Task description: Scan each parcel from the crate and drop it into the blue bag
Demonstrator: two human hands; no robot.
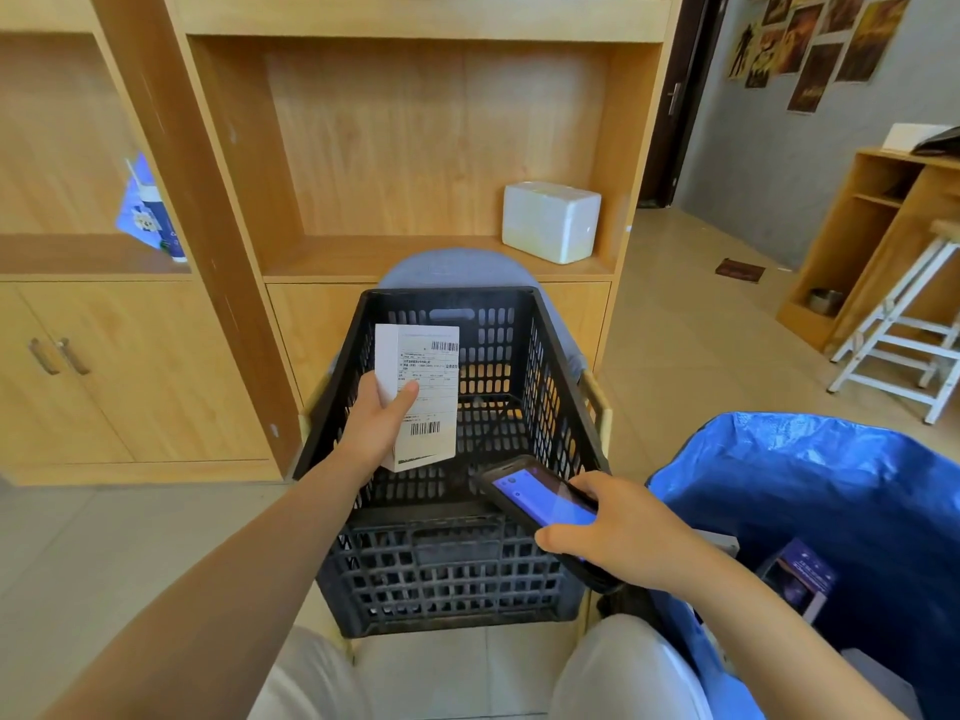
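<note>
While my left hand (382, 423) grips the white rectangular cardboard parcel (421, 394) upright above the black perforated plastic crate (447, 558), thumb pressed across its printed label, my right hand (618, 532) curls around the dark slab-shaped handheld scanner (540, 504), its blue screen lit. The scanner sits just below and to the right of the parcel, apart from it.

I judge this to be the scanning step. To do it well I would keep the label flat toward the scanner's front edge, slide my thumb clear of the lower barcode, and steady both wrists until the read registers.

The parcel looks light and stiff, with smooth matte faces and crisp corners, so a pinch should suffice. The crate's lattice walls are rigid. To the right of my right hand, the blue woven plastic bag (810, 475) gapes open, crinkled and glossy, with a dark box (800, 576) already lying inside.
</note>
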